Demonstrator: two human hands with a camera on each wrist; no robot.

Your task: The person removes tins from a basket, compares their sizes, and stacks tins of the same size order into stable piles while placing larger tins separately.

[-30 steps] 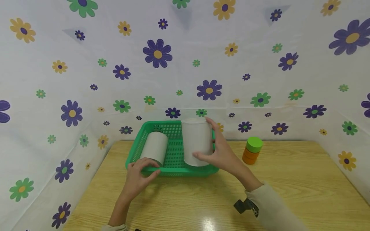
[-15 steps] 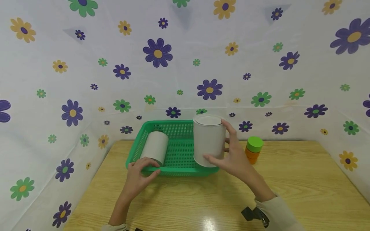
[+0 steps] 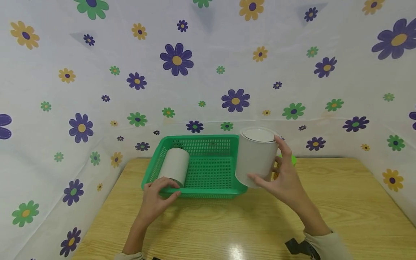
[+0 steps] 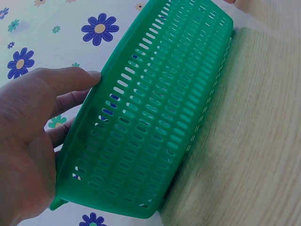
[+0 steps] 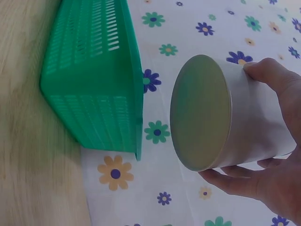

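Observation:
My right hand point(image 3: 286, 180) grips a white cylindrical canister point(image 3: 255, 159) with a round lid, thumb on the near side and fingers round the right. It is lifted just beyond the right end of the green plastic basket point(image 3: 208, 192). In the right wrist view the canister's flat base point(image 5: 201, 113) faces the camera, apart from the basket wall. At the basket's front left, my left hand point(image 3: 156, 202) holds the rim, thumb outside and fingers over it, as the left wrist view shows. A second white cylinder point(image 3: 175, 164) lies on its side in the basket's left part.
Behind the raised canister and right hand stands a jar with a green lid point(image 3: 293, 159), mostly hidden. Wooden tabletop point(image 3: 341, 202) extends in front and to the right. A white sheet with flowers point(image 3: 208, 83) hangs along the back and sides.
My right hand has carried the white canister rightward, out from over the basket, so it now covers much of the green-lidded jar. The left hand and basket have stayed put.

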